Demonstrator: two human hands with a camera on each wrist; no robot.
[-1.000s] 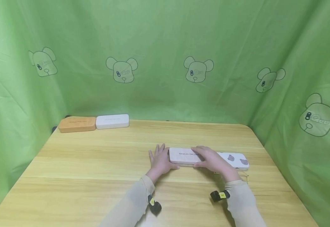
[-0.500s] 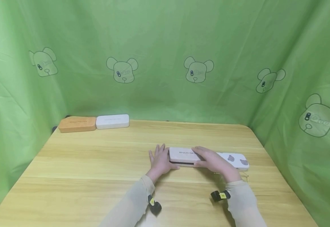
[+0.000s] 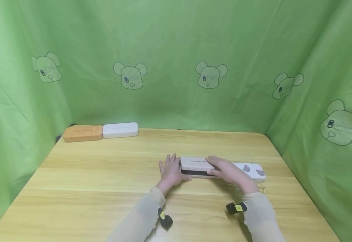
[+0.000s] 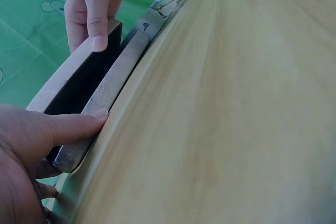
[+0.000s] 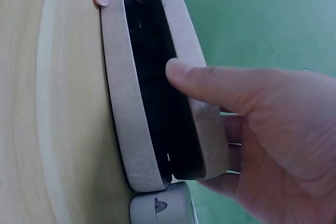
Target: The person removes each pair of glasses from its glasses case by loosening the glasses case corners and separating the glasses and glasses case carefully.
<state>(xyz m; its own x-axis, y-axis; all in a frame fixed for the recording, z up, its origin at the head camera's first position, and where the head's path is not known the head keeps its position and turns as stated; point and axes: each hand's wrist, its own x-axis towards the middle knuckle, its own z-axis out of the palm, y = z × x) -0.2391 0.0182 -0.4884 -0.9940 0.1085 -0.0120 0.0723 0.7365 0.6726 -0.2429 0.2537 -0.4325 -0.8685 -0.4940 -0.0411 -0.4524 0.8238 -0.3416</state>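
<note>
A pale pinkish-grey glasses case [image 3: 193, 163] lies on the table with its lid partly raised and its dark inside showing. My left hand [image 3: 172, 171] holds the left end of the base, its thumb along the front wall and the other fingers spread toward the back. On the right end, my right hand [image 3: 226, 172] grips the lid, thumb [image 5: 210, 82] at the lid's front edge and fingers behind it. A white case with grey bear prints [image 3: 251, 170] adjoins the right end. Thin-rimmed eyeglasses [image 4: 176, 1] lie in front of that white case, partly hidden by my right forearm in the head view.
An orange case [image 3: 82, 133] and a white case [image 3: 120, 130] sit side by side at the table's back left corner. Green curtains [image 3: 176, 40] with bear faces hang around the wooden table [image 3: 88, 208].
The lid of the glasses case has swung from closed to partly open, lifted at the front by my right hand. My left hand has stayed in place on the base.
</note>
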